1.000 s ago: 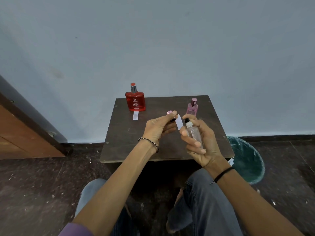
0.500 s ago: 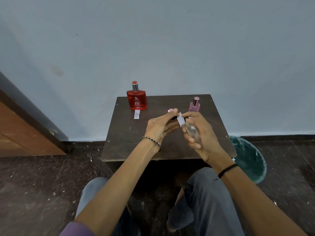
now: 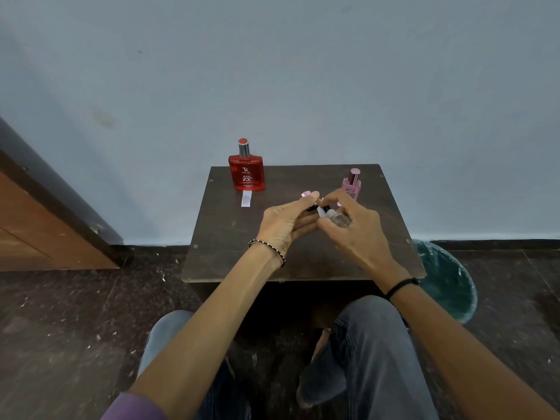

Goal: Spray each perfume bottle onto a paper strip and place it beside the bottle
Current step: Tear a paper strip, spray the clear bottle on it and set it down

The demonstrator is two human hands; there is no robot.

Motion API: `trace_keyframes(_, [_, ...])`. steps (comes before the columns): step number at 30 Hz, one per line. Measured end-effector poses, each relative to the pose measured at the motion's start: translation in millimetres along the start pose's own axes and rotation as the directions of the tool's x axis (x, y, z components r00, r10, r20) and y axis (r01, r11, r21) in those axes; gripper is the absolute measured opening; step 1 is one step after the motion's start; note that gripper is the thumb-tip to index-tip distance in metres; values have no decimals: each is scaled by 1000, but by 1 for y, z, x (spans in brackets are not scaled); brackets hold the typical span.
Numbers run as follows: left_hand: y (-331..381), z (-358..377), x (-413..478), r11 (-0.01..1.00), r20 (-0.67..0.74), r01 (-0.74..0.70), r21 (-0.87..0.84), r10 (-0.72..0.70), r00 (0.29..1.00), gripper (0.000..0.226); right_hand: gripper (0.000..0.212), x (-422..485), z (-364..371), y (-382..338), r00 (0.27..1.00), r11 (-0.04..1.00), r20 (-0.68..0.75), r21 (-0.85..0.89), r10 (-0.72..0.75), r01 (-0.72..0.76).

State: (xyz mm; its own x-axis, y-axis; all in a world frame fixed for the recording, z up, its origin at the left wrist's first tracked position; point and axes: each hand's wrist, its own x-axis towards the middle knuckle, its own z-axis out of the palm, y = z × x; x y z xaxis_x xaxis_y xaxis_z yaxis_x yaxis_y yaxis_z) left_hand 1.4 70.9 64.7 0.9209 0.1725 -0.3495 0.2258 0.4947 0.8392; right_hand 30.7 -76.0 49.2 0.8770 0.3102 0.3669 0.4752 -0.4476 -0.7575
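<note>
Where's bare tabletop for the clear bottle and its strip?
Free: the middle between the red bottle and pink bottle, and the table's near-left corner. Crowded: under both hands, and before the red bottle, where a paper strip lies.

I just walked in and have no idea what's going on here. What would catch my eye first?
The bright red perfume bottle stands upright at the table's far left corner, with a white paper strip lying just in front of it. Over the middle of the table, the left hand and the right hand meet around a small clear bottle. A pink bottle stands just behind them, at the far right.
</note>
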Motion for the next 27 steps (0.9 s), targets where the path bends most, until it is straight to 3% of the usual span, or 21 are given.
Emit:
trace_keyframes(15, [-1, -1, 1, 1000, -11, 24, 11, -24, 1000, 19, 11, -1, 6, 7, 1000, 997, -11, -71, -10, 9])
trace_keyframes(27, [1, 2, 2, 1000, -3, 23, 15, -23, 1000, 19, 18, -7, 1, 6, 994, 1000, -106, -28, -4, 1])
